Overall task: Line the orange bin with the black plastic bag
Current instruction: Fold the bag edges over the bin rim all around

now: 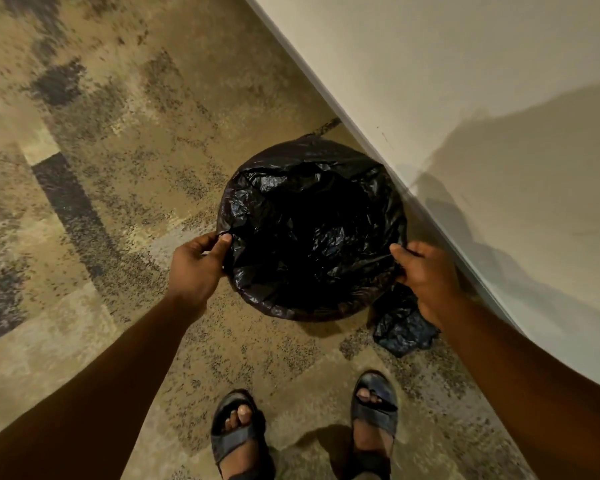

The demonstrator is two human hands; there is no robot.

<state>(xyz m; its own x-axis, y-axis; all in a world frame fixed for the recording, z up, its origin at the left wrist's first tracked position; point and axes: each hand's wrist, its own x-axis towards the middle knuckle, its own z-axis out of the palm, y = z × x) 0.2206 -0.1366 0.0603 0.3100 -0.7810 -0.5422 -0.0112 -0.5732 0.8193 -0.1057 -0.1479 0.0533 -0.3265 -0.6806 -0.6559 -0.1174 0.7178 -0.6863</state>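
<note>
The black plastic bag (309, 216) is spread over a round bin that stands on the floor against the wall; the bag covers the rim all round, so none of the bin's orange shows. My left hand (196, 268) pinches the bag at the left side of the rim. On the right side my right hand (428, 278) grips the bag at the rim. A loose bunch of black plastic (404, 327) hangs down to the floor below my right hand. The inside of the bag is dark and crumpled.
A pale wall (465, 98) runs diagonally on the right, touching the bin. The floor is a mottled brown and dark patterned carpet (101, 168). My two feet in dark sandals (238, 438) stand just in front of the bin.
</note>
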